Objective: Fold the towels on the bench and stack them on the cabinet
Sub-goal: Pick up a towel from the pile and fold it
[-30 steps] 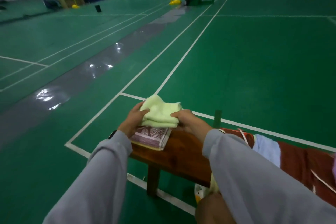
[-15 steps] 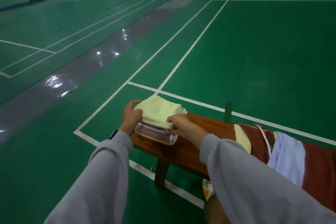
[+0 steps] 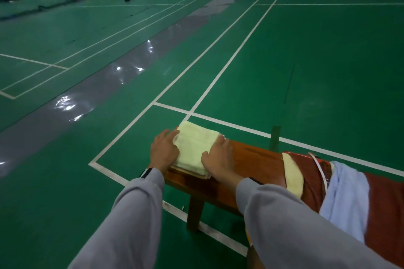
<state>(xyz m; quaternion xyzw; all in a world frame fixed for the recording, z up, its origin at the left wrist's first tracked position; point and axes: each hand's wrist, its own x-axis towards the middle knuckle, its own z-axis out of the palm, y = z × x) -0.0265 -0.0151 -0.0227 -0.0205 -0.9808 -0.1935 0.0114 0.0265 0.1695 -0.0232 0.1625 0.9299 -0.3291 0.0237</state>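
I see a folded pale green towel lying at the left end of the bench, on top of another folded towel underneath that only peeks out at the near edge. My left hand rests flat against the left side of the little pile, and its fingers are straight and a bit spread. My right hand lies flat on the right side, fingers straight too. Neither hand is holding anything. I think two towels are folded and piled. More are left to do. Farther right on the bench lie a yellow towel, a red cloth and a blue towel, all loose and not folded. I cannot see the cabinet anywhere, so no towel has reached it as far as I can tell. The pile sits very close to the bench's left end and its far edge, so a push could tip it off. Between the pile and the loose towels the bench top is bare wood. The green floor around the bench is wide open.
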